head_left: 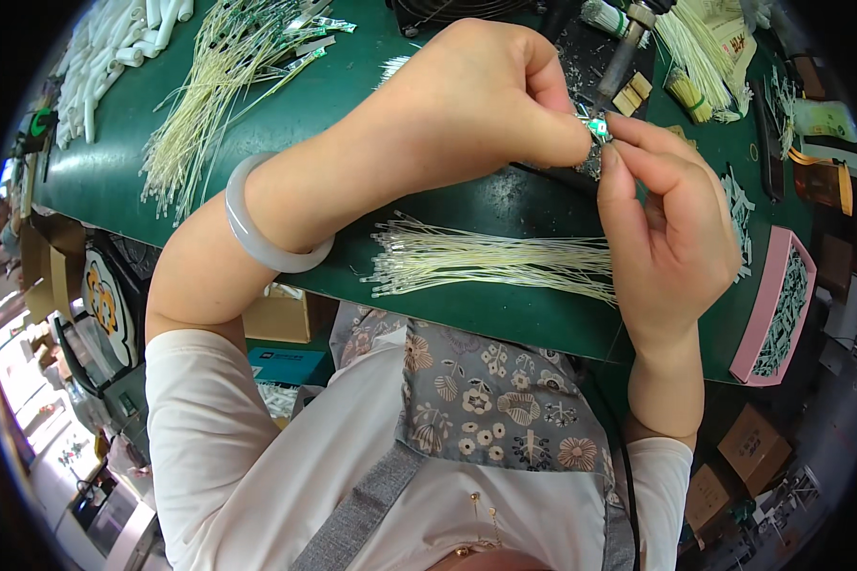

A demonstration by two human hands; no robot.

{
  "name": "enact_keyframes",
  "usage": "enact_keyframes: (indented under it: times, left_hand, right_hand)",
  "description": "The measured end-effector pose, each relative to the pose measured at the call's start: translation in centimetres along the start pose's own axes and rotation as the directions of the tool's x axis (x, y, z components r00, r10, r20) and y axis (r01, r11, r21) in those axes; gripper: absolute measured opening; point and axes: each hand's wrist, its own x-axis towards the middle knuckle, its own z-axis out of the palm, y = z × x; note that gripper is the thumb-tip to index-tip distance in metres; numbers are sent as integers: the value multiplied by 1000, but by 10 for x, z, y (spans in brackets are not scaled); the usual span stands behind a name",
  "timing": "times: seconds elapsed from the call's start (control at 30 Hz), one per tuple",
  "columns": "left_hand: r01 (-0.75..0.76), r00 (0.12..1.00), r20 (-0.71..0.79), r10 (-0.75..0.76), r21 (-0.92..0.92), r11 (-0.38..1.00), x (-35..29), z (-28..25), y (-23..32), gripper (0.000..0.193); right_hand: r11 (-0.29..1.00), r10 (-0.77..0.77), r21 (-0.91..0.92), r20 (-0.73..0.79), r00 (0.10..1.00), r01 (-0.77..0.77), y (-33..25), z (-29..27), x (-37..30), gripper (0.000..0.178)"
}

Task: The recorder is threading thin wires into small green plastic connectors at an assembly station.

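A small green circuit board (597,127) sits between the fingertips of my two hands. My left hand (490,100) reaches in from the left, its thumb and bent fingers closed at the board's left end. Opposite it, my right hand (671,205) pinches the board's other end with thumb and forefinger; whatever fine part lies in that pinch is too small to make out. Just behind the board, a soldering iron (628,57) points down at it. Below my hands lies a bundle of thin pale wires (486,264), its right end hidden behind my right hand.
Wires with green boards (248,67) and white tubes (129,43) lie at the far left of the green table (114,181). More wire bundles (700,57) are at the back right. A pink tray (757,328) of small parts stands at the right edge. Boxes (754,447) are below.
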Motion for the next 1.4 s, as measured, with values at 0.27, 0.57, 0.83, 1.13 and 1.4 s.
enact_keyframes:
  times: [0.27,0.57,0.83,1.13,1.4]
  left_hand:
    - [32,999,-10,-33,-64,997,1,0,6,20]
    - [19,1000,-3,-20,-68,997,3,-1,8,19]
    - [24,1000,-22,-23,67,997,1,-2,15,19]
    - [-2,1000,-8,3,143,990,0,-3,6,10]
    - [-46,999,8,46,229,972,-10,-1,5,10]
  right_hand:
    - [999,49,-2,6,999,-49,-4,-2,1,15]
    - [998,57,2,0,998,-57,-4,-1,2,15]
    - [999,28,-36,-2,1000,-28,-4,-1,4,14]
    - [996,93,-18,83,992,-92,-6,-11,6,8]
    - [820,406,353,197,892,-451,16,-20,-15,13]
